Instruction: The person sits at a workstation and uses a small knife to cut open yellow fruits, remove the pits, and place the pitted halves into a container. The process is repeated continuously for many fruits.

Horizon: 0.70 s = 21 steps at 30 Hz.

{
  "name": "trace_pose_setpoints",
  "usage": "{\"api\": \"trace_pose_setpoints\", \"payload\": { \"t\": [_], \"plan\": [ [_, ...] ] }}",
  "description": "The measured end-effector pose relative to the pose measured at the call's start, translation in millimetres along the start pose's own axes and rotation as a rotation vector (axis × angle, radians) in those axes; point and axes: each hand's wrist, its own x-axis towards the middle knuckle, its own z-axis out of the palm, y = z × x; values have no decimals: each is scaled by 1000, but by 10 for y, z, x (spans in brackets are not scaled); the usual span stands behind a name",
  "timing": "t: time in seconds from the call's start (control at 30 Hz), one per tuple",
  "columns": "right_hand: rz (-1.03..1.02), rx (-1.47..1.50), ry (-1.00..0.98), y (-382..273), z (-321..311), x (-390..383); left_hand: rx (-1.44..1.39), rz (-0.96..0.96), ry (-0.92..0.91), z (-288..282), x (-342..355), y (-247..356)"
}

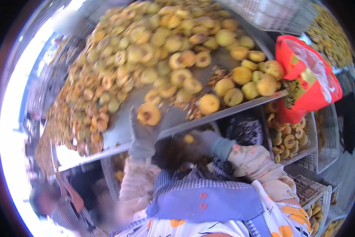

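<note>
My left hand (142,134), in a grey glove, holds a halved yellow fruit (148,113) over the front edge of a metal sorting table (138,100). My right hand (201,140), gloved and blurred, is below that edge beside a dark opening; a small yellow piece (189,138) shows at its fingers, which are too blurred to read. A large heap of fruit halves (138,59) covers the table's back and left. A group of rounder yellow fruit (242,77) lies at the right, beside brown scraps (193,112).
A red bag (304,79) hangs at the table's right corner above a crate of fruit halves (288,140). More crates (312,189) stand at lower right, another crate (276,15) at the back. A co-worker in stripes (66,211) is at lower left.
</note>
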Motion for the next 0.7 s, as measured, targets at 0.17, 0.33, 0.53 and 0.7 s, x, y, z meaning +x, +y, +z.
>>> {"api": "trace_pose_setpoints", "payload": {
  "t": [0.17, 0.33, 0.53, 0.7],
  "plan": [
    [-148, -82, 289, -494, 118, -62, -137, -52, -64, -325, -327, -113],
    [-79, -284, 300, -765, 304, -39, -47, 91, -65, -254, -689, -55],
    [74, -270, 132, -1053, 561, -58, 10, 182, -5, -502, -880, -92],
    [58, -163, 31, -1016, 763, 0, 101, 263, 70, -516, -1012, -70]
  ]
}}
